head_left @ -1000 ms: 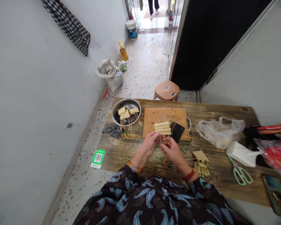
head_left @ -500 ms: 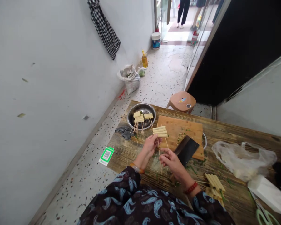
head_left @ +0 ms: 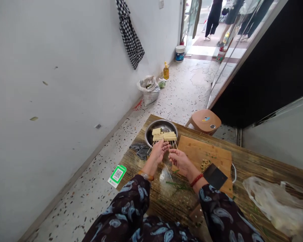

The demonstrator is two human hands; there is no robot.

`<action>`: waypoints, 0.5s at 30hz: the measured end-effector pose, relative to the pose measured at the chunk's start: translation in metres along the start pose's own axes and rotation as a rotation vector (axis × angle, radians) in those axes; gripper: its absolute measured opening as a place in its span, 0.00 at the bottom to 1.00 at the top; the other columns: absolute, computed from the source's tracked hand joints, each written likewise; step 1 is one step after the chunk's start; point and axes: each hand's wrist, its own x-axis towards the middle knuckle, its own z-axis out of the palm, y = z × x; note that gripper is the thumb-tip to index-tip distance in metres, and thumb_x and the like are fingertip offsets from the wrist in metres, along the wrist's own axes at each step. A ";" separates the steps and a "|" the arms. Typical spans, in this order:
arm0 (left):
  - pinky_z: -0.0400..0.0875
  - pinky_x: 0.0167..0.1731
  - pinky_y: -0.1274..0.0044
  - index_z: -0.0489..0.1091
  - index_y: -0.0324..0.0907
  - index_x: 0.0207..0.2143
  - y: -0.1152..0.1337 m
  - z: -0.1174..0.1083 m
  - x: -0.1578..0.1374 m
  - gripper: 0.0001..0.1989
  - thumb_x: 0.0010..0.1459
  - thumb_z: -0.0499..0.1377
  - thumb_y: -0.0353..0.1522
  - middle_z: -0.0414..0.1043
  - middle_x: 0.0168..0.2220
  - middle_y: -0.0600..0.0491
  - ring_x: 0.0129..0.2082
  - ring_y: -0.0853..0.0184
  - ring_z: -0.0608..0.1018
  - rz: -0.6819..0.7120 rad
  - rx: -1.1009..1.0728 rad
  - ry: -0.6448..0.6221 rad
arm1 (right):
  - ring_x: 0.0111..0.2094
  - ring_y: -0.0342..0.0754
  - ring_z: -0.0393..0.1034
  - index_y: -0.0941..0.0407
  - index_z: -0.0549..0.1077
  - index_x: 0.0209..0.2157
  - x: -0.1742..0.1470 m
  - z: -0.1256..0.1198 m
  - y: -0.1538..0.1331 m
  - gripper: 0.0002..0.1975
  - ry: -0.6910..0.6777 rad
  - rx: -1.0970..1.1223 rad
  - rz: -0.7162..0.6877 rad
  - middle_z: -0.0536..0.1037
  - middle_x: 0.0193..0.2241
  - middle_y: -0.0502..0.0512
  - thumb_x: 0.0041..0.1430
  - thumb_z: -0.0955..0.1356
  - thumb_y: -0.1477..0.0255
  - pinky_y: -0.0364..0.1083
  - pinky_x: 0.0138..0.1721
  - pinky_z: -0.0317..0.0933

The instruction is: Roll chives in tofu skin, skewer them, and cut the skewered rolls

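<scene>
My right hand is closed on the thin wooden sticks of a skewer of pale yellow rolls. The rolls lie side by side across the sticks, over the near right part of a steel bowl. More skewered rolls rest in that bowl, their sticks poking out over the near rim. Close to the sticks is my left hand, fingers apart and thumb up by the near edge of the rolls; whether it touches them is hard to tell.
A cutting board with a cleaver and chopped bits lies to the right. Green scraps are scattered nearer me. A plastic bag sits far right, a dark cloth left of the bowl, a stool beyond the table.
Both hands have moved away from me and left, bringing the skewered rolls from beside the board to the bowl. My left fingers have loosened from the rolls. The view has shifted too.
</scene>
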 end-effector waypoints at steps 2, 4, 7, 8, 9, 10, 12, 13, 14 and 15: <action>0.73 0.29 0.79 0.67 0.38 0.38 0.005 -0.011 -0.001 0.13 0.56 0.61 0.38 0.76 0.34 0.48 0.28 0.69 0.79 0.035 0.012 0.021 | 0.18 0.37 0.66 0.57 0.71 0.33 0.021 0.001 -0.007 0.15 0.001 0.018 0.015 0.75 0.21 0.48 0.41 0.75 0.72 0.36 0.17 0.58; 0.73 0.29 0.79 0.66 0.39 0.40 0.010 -0.024 -0.004 0.14 0.55 0.61 0.38 0.76 0.36 0.48 0.28 0.69 0.79 0.053 0.030 0.057 | 0.18 0.38 0.66 0.56 0.71 0.32 0.040 0.002 -0.011 0.13 0.011 0.040 0.023 0.75 0.21 0.48 0.42 0.74 0.73 0.37 0.17 0.59; 0.73 0.30 0.79 0.65 0.40 0.43 0.017 -0.043 -0.007 0.17 0.55 0.62 0.38 0.76 0.37 0.48 0.29 0.69 0.79 0.076 0.048 0.119 | 0.17 0.39 0.66 0.56 0.70 0.31 0.066 0.005 -0.011 0.12 0.022 0.065 0.043 0.75 0.21 0.48 0.42 0.74 0.75 0.37 0.15 0.59; 0.73 0.30 0.79 0.65 0.40 0.44 0.019 -0.048 -0.008 0.17 0.55 0.62 0.38 0.76 0.37 0.48 0.29 0.70 0.79 0.087 0.051 0.131 | 0.17 0.39 0.66 0.56 0.70 0.30 0.073 0.007 -0.010 0.12 0.025 0.068 0.052 0.74 0.20 0.48 0.42 0.74 0.75 0.37 0.14 0.59; 0.73 0.30 0.79 0.65 0.40 0.44 0.021 -0.052 -0.008 0.18 0.55 0.62 0.38 0.76 0.37 0.48 0.29 0.70 0.79 0.096 0.053 0.136 | 0.16 0.39 0.65 0.56 0.69 0.29 0.080 0.009 -0.009 0.12 0.031 0.070 0.063 0.74 0.19 0.48 0.42 0.74 0.75 0.37 0.13 0.58; 0.73 0.31 0.79 0.65 0.40 0.44 0.024 -0.055 -0.008 0.18 0.55 0.62 0.38 0.76 0.37 0.49 0.29 0.70 0.79 0.105 0.056 0.137 | 0.15 0.39 0.65 0.56 0.68 0.28 0.086 0.011 -0.008 0.13 0.041 0.071 0.071 0.73 0.18 0.48 0.42 0.74 0.76 0.37 0.12 0.57; 0.73 0.32 0.79 0.64 0.41 0.44 0.028 -0.057 -0.009 0.17 0.54 0.62 0.37 0.76 0.37 0.49 0.29 0.71 0.79 0.108 0.069 0.137 | 0.14 0.39 0.64 0.55 0.65 0.26 0.093 0.015 -0.007 0.14 0.077 0.073 0.079 0.72 0.16 0.46 0.42 0.75 0.75 0.36 0.11 0.55; 0.73 0.32 0.79 0.64 0.41 0.44 0.030 -0.056 -0.010 0.17 0.54 0.62 0.37 0.76 0.37 0.49 0.29 0.71 0.79 0.104 0.082 0.136 | 0.14 0.39 0.64 0.54 0.64 0.26 0.093 0.016 -0.007 0.15 0.101 0.077 0.078 0.71 0.15 0.45 0.42 0.75 0.75 0.36 0.12 0.56; 0.73 0.33 0.78 0.64 0.41 0.44 0.032 -0.055 -0.013 0.17 0.54 0.62 0.37 0.77 0.37 0.49 0.29 0.71 0.79 0.101 0.101 0.133 | 0.15 0.39 0.64 0.54 0.63 0.26 0.090 0.018 -0.007 0.15 0.128 0.082 0.073 0.70 0.15 0.45 0.43 0.74 0.75 0.36 0.12 0.56; 0.73 0.33 0.78 0.65 0.41 0.44 0.033 -0.053 -0.016 0.17 0.54 0.62 0.36 0.77 0.37 0.49 0.29 0.70 0.79 0.096 0.125 0.127 | 0.15 0.39 0.65 0.54 0.62 0.26 0.086 0.018 -0.008 0.15 0.156 0.089 0.067 0.70 0.15 0.45 0.44 0.74 0.74 0.36 0.13 0.58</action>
